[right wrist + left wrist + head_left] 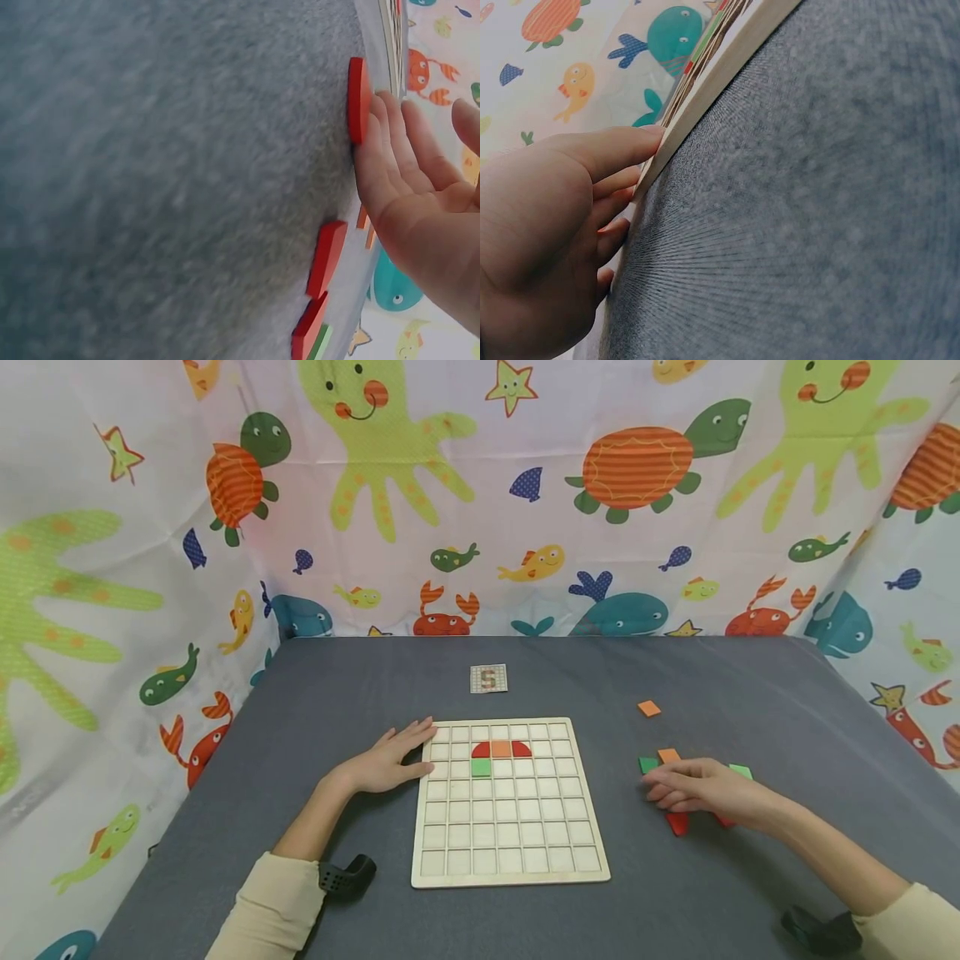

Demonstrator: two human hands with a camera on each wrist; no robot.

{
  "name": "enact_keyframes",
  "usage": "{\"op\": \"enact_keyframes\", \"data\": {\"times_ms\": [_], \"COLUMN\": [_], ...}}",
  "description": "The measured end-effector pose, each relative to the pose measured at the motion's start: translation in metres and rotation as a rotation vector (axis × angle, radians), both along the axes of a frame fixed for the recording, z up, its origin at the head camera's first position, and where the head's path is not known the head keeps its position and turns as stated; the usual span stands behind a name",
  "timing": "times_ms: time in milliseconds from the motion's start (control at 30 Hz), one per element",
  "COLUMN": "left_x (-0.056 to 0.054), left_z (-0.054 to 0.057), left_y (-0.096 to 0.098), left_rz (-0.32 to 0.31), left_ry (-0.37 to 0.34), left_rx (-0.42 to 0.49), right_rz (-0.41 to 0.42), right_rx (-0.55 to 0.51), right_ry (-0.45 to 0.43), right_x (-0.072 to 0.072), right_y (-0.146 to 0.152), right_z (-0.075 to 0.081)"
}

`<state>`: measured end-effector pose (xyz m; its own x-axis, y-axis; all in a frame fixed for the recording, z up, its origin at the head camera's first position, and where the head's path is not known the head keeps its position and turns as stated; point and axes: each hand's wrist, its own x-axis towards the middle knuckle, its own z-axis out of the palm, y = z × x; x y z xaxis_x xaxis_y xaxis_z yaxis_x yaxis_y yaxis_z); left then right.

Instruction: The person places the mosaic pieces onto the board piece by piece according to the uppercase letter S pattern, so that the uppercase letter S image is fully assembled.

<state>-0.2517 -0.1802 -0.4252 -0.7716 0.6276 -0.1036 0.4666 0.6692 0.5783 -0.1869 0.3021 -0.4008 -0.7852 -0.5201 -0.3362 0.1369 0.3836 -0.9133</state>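
A square wooden grid board (510,884) lies on the grey table. Near its top sit two red rounded pieces (482,750) with an orange square (501,749) between them, and a light green square (481,767) below the left one. My left hand (382,764) touches the board's left edge, fingers extended and thumb apart. Over loose pieces to the board's right is my right hand (697,789), fingers slightly bent, thumb apart in the right wrist view. Beside its fingers stands a red piece (358,101); nothing is seen gripped. The hand partly hides the pieces under it.
A small card (488,678) with a gridded coloured pattern lies behind the board. Loose pieces at right include a dark green one (648,764), a light green one (741,771) and an orange square (649,708). A sea-animal curtain (465,443) hangs around the table.
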Motion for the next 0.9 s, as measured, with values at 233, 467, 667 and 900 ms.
{"op": "enact_keyframes", "data": {"times_ms": [233, 467, 667, 900], "left_x": [0.0, 0.0, 0.0, 0.0], "left_z": [0.0, 0.0, 0.0, 0.0], "left_y": [0.0, 0.001, 0.001, 0.0], "left_rz": [0.001, 0.005, 0.006, 0.006], "left_ry": [0.001, 0.002, 0.002, 0.002], "left_rx": [0.015, 0.015, 0.011, 0.022], "right_rz": [-0.006, 0.049, 0.14, 0.156], "right_rx": [0.054, 0.09, 0.057, 0.084], "right_ry": [0.025, 0.12, 0.266, 0.361], "right_x": [0.007, 0.011, 0.014, 0.017], "right_y": [0.008, 0.012, 0.015, 0.017], "right_z": [0.002, -0.001, -0.005, -0.009]}}
